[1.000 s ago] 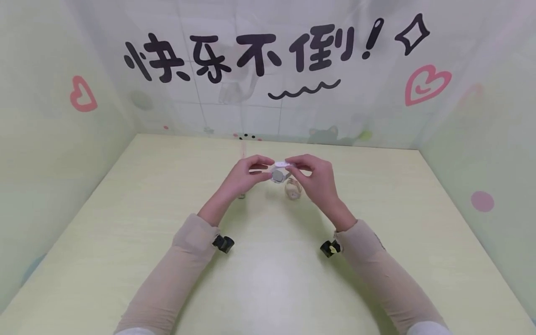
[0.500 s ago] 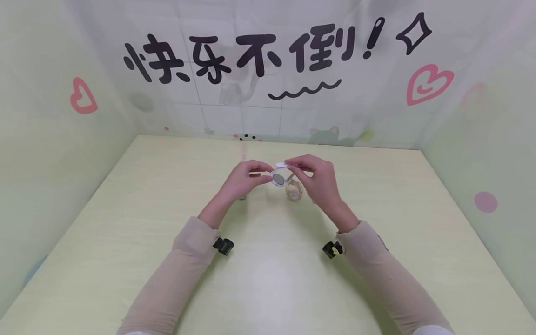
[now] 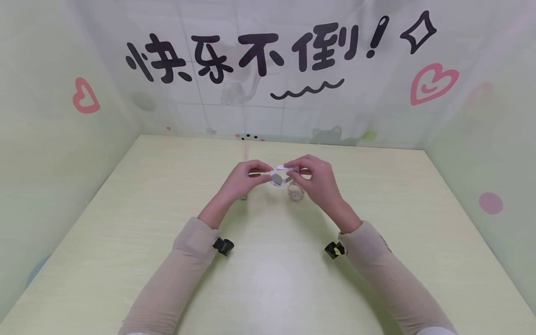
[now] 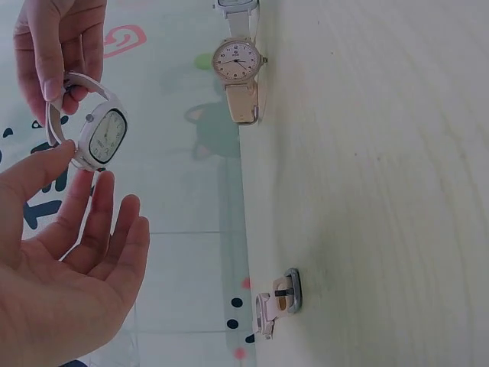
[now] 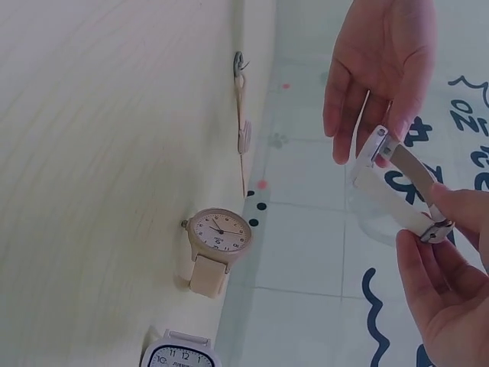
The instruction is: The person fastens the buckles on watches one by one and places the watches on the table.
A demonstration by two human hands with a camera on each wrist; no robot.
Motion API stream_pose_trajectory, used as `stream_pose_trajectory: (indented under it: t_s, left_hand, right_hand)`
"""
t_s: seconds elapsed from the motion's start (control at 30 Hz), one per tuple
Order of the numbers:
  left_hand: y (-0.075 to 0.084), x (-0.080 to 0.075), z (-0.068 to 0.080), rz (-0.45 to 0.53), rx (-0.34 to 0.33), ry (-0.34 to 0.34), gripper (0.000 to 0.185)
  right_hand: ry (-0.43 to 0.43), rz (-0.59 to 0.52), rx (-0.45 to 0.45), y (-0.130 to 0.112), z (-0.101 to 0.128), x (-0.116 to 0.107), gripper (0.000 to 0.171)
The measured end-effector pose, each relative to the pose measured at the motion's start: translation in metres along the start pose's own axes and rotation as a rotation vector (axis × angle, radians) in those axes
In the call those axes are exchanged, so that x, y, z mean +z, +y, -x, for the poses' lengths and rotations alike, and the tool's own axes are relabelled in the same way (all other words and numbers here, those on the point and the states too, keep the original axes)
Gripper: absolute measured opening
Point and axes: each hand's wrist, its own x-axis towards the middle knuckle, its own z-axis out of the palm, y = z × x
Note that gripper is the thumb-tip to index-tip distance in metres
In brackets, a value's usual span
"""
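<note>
A white-strapped wristwatch (image 3: 277, 179) hangs above the table between my two hands, its strap looped. My left hand (image 3: 247, 179) pinches the case at its edge between thumb and fingertips; in the left wrist view the squarish dial (image 4: 107, 138) shows, and the other fingers spread out loosely. My right hand (image 3: 317, 179) pinches the strap at its buckle (image 5: 437, 231), seen in the right wrist view. There the white strap (image 5: 388, 200) and its brownish inner side are visible. Whether the buckle is fastened cannot be made out.
Behind the hands, a beige watch (image 3: 295, 191) stands on the table (image 3: 268, 260). Beside it is another white watch (image 5: 182, 356), partly cut off in the wrist views. A pinkish strapped watch (image 4: 276, 303) lies farther left. A printed curtain (image 3: 201, 116) borders the table's back.
Both hands keep their grip on the watch. Its loop shows wider now, with the case tilted differently. The view has shifted slightly.
</note>
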Motion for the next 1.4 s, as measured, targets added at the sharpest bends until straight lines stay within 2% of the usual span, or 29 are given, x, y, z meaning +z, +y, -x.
stream_pose_trajectory:
  t_s: [0.53, 0.83, 1.4]
  left_hand:
    - [-0.0033, -0.0009, 0.0028, 0.072, -0.008, -0.014, 0.024]
    - [0.0017, 0.0012, 0.0026, 0.138, 0.012, -0.015, 0.023]
    - [-0.0018, 0.0054, -0.0008, 0.139, 0.028, 0.006, 0.025]
  right_hand:
    - [0.021, 0.043, -0.064, 0.0023, 0.0000, 0.0026, 0.011]
    - [0.023, 0.085, -0.071, 0.0009, -0.0020, 0.0031, 0.010]
    - [0.006, 0.070, -0.107, 0.0015, 0.0002, 0.0031, 0.010]
